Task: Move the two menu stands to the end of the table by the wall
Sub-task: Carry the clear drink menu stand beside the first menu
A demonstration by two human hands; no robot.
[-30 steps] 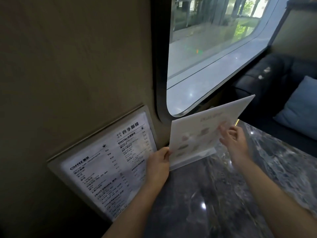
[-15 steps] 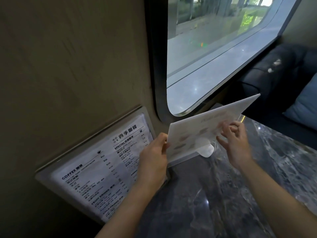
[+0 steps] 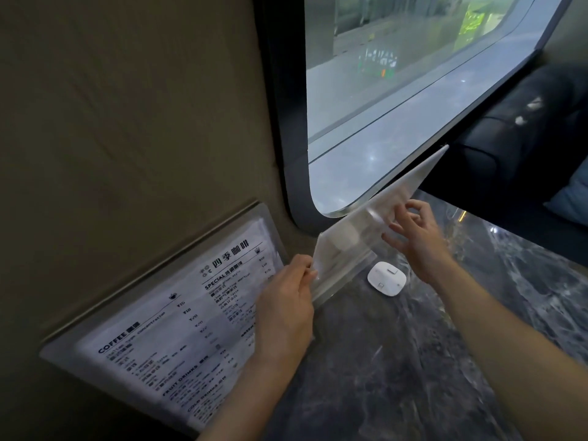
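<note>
A clear acrylic menu stand with a black-and-white coffee menu [image 3: 178, 316] leans against the olive wall at the table's left end. A second, paler menu stand [image 3: 359, 237] stands just right of it by the window's lower corner, tilted back toward the glass. My left hand [image 3: 286, 310] pinches its near left edge. My right hand [image 3: 416, 240] touches its right face, fingers spread and curled around the upper edge.
A small white rounded device [image 3: 386, 278] lies on the dark marble table [image 3: 397, 377] just in front of the second stand. A window [image 3: 397, 90] with a dark frame lies behind. A dark sofa [image 3: 525, 148] with a blue cushion [image 3: 572, 195] is at right.
The paler stand has tipped back and swung edge-on toward the window. Both hands followed it. The white device, earlier hidden behind the stand, now lies fully in view.
</note>
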